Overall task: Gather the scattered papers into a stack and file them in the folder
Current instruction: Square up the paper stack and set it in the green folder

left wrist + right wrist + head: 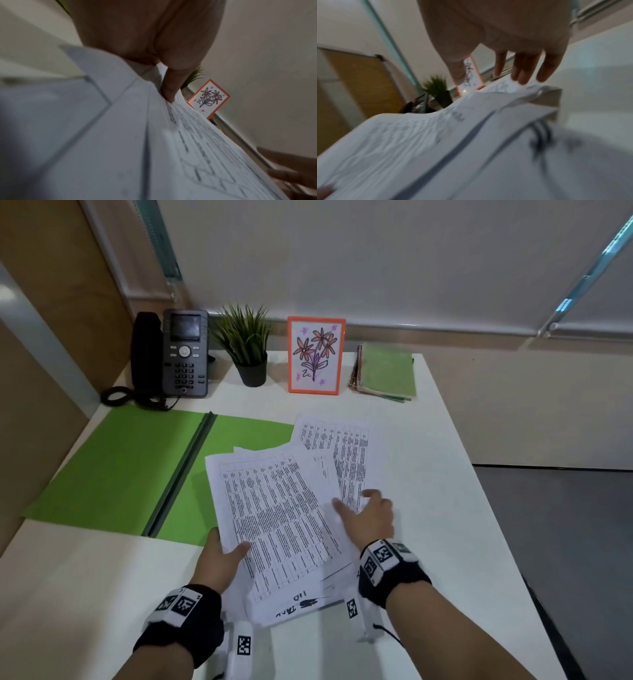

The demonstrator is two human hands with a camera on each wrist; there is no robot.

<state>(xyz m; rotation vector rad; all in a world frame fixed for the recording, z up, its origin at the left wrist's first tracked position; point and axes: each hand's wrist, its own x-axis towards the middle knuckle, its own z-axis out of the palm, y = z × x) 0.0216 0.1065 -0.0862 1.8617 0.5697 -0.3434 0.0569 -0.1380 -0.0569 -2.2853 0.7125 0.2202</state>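
Several printed papers point(281, 518) lie fanned in a loose pile at the middle of the white desk point(445, 474). One more sheet point(339, 446) sticks out behind them, towards the back right. My left hand point(222, 556) pinches the near left edge of the pile, thumb point(169, 88) on top of the papers point(188, 148). My right hand point(370, 515) hovers over the pile's right side with fingers point(522, 70) spread and straight above the papers point(436, 135). An open green folder point(130, 470) lies flat to the left, partly under the pile.
Along the back edge stand a desk phone point(178, 354), a small potted plant point(246, 347), an orange-framed flower drawing point(315, 354) and green spiral notebooks point(387, 371). The desk drops off on the right to a grey floor point(565, 525).
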